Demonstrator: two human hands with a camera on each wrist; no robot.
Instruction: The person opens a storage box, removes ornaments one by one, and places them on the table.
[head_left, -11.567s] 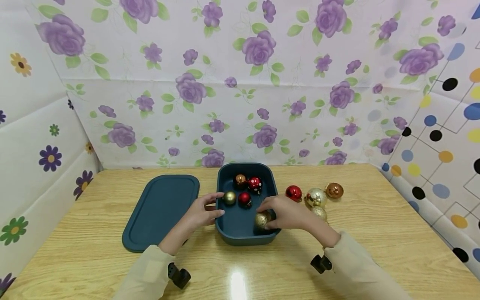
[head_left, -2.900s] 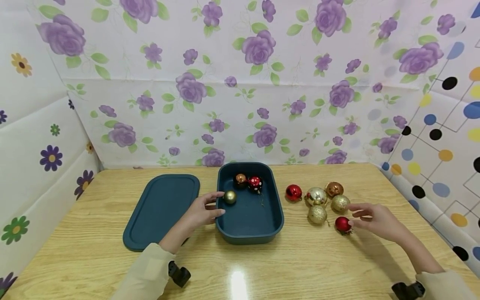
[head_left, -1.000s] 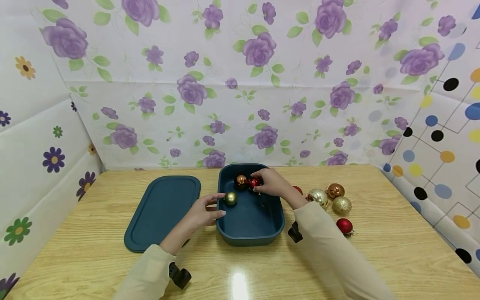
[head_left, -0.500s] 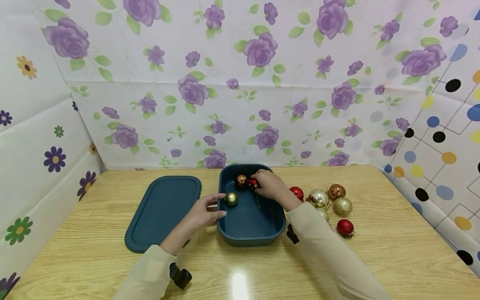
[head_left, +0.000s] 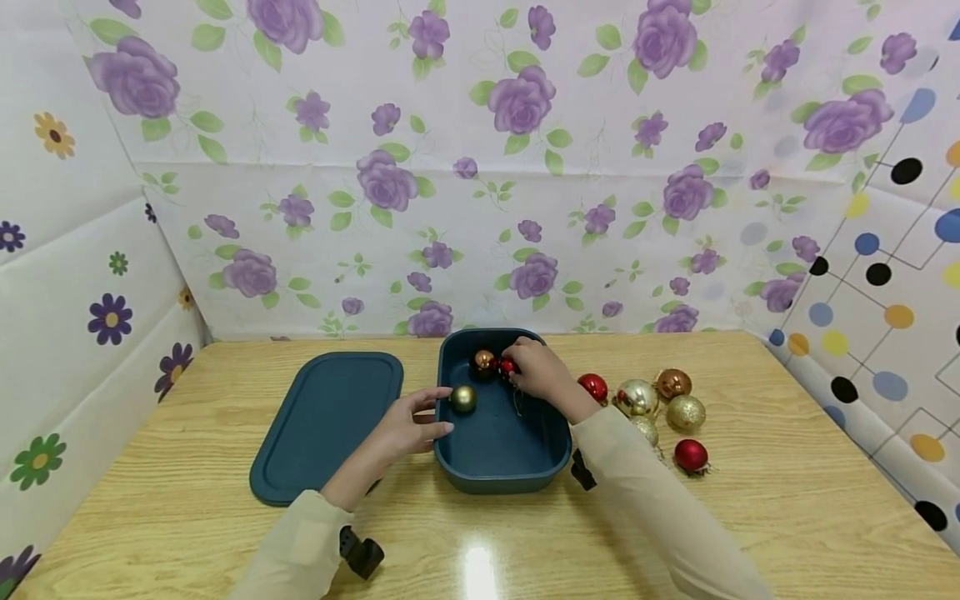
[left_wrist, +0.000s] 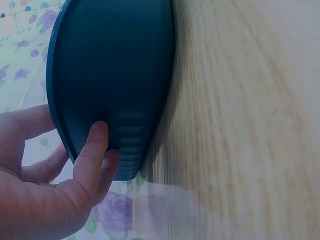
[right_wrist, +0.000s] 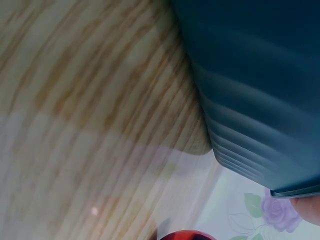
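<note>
A dark blue rectangular box (head_left: 491,483) stands on the table, and three baubles show in it: copper (head_left: 484,362), matte gold (head_left: 462,398) and red with white dots (head_left: 507,367). My right hand (head_left: 542,371) reaches over the right rim and pinches the dotted red bauble, partly covering it. A thin gold string hangs below that bauble. My left hand (head_left: 408,425) rests against the box's left side, index fingertip at the rim near the gold bauble. In the left wrist view its thumb (left_wrist: 92,150) lies along the outer wall.
A dark blue lid (head_left: 327,425) lies flat left of the box. Right of the box lie several baubles: shiny red (head_left: 593,387), shiny gold (head_left: 637,397), copper (head_left: 673,383), glittery gold (head_left: 686,413) and dark red (head_left: 691,456). A patterned cloth wall (head_left: 480,250) rises behind the table.
A glittery gold and a dark red bauble went from the box to the group at right. My right hand then returned from there to the dotted bauble. My left hand stayed put.
</note>
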